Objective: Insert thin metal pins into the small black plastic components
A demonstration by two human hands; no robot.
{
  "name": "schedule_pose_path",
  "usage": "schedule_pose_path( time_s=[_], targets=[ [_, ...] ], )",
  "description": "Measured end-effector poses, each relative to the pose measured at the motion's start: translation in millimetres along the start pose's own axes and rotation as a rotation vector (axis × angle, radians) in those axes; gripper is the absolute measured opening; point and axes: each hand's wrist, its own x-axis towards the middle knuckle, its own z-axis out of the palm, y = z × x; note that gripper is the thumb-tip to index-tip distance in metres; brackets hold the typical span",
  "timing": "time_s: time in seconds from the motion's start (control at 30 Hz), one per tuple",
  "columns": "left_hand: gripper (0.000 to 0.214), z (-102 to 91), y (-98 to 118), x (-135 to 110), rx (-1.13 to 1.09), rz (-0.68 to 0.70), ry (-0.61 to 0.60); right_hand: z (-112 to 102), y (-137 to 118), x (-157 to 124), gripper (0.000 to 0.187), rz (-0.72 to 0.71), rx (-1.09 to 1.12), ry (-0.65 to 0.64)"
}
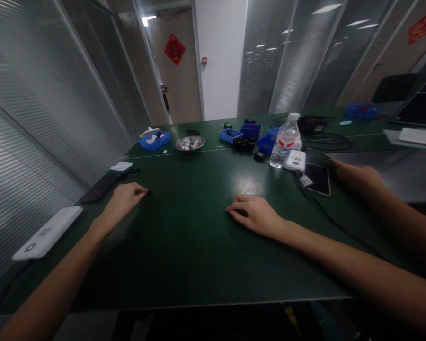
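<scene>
a: what do your hands do at this moment?

b: my left hand (125, 199) lies on the green table (184, 246), toward its left edge, fingers curled. at the fingertips there is a small dark piece (148, 192), touching them; if i pinch it or only touch it, i cannot tell. my right hand (255, 215) rests flat near the middle, half open, holding nothing that i can see.

a: so how far is the work?

b: i judge it is at the beginning. the blue bins (155, 140) and the metal bowl (190, 143) stand along the far edge, well apart from my hands. another person's hand (355, 175) rests by the phone (318, 179), at the right.
</scene>
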Motion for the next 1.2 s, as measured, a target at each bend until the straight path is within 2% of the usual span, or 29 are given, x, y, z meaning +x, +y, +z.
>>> schedule_pose_path(
  time_s=[0.13, 0.3, 0.37, 0.47, 0.6, 0.83, 1.03, 1.2],
  targets=[
    [0.035, 8.2, 63.9, -5.2, -0.073, 0.247, -0.03, -0.4, 0.1, 0.4, 0.027, -0.001, 0.003, 0.004],
    [0.033, 13.6, 146.1, -24.5, -0.23, 0.561, -0.053, 1.4, 1.6, 0.3, 0.027, -0.007, 0.0, 0.005],
    [0.034, 14.2, 170.9, -32.7, -0.287, 0.633, -0.063, 2.0, 1.9, 0.1, 0.027, -0.004, -0.005, 0.005],
    [0.03, 15.0, 194.1, -43.2, -0.348, 0.637, -0.09, 1.9, 1.5, -0.2, 0.027, -0.001, -0.013, -0.001],
    [0.028, 22.0, 202.8, -53.2, -0.448, 0.597, -0.103, 1.1, 0.6, 0.2, 0.026, -0.004, -0.017, 0.002],
    [0.021, 42.6, 199.6, -58.5, -0.595, 0.605, 0.005, 2.8, -0.1, 0.7, 0.026, 0.006, -0.022, 0.0],
    [0.023, 45.1, 198.5, -56.7, -0.658, 0.584, 0.036, 1.2, -2.0, 0.0, 0.025, 0.014, -0.001, 0.021],
    [0.026, 44.4, 196.4, -56.3, -0.648, 0.55, 0.039, 0.0, -3.7, -1.2, 0.015, -0.004, 0.071, 0.076]
  ],
)
